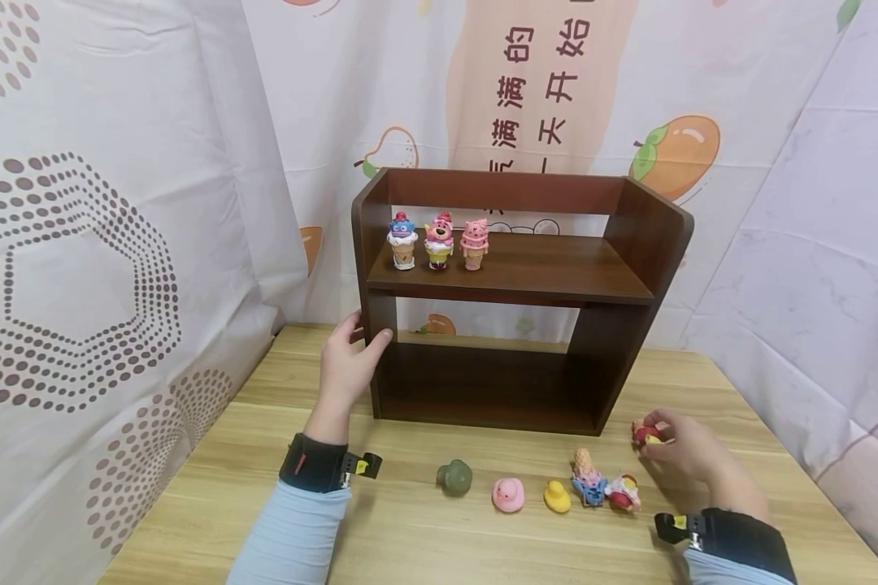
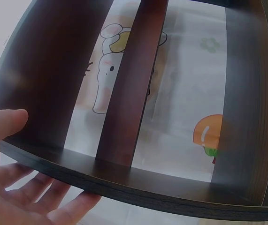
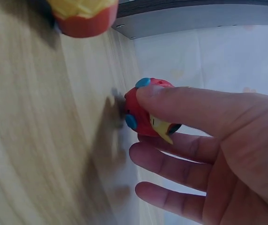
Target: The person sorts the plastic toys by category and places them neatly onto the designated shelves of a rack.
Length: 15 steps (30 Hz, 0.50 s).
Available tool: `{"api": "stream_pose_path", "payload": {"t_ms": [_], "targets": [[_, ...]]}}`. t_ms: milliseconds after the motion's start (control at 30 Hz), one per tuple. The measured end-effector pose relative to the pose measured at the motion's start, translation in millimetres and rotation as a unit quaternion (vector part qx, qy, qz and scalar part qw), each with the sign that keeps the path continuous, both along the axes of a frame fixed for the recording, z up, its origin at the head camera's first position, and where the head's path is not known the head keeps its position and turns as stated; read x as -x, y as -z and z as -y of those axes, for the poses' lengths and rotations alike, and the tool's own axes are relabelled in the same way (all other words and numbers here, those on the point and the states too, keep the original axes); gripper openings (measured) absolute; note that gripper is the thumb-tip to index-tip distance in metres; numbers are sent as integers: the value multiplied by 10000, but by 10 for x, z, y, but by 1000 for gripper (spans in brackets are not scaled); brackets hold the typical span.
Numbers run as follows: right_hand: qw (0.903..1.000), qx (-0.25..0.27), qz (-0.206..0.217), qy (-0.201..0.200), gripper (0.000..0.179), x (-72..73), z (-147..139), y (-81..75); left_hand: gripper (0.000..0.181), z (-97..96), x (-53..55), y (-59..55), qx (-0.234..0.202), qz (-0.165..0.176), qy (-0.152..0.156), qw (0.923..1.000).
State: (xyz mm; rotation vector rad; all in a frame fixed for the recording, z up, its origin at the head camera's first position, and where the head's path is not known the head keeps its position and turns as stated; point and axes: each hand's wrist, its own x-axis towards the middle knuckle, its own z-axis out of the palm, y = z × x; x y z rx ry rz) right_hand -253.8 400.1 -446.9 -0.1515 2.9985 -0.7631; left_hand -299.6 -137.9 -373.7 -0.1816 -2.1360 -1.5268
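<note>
My left hand [image 1: 345,366] grips the left side panel of a dark brown two-tier shelf [image 1: 512,291], thumb inside and fingers outside, also seen in the left wrist view. To the right of the shelf, my right hand [image 1: 691,451] pinches a small red figurine [image 3: 136,110] with blue and yellow parts between thumb and fingers, close over the table. On the upper tier, toward the left, three ice-cream-cone figurines stand in a row: a blue-topped one [image 1: 403,241], a pink bear one [image 1: 439,242] and an all-pink one [image 1: 474,244].
On the wooden table [image 1: 410,536], before the shelf, lie a green toy [image 1: 455,478], a pink duck [image 1: 508,495], a yellow duck [image 1: 557,496], a blue-and-pink cone figurine [image 1: 589,486] and a red-and-white figurine [image 1: 623,492]. Printed curtains [image 1: 322,97] hang behind.
</note>
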Motion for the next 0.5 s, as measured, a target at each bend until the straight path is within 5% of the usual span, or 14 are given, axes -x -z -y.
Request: {"api": "stream_pose_path", "payload": {"t_ms": [500], "targets": [[9992, 1, -386, 119, 46, -54, 14, -52, 50, 2, -26, -18, 6, 16, -6, 10000]]}}
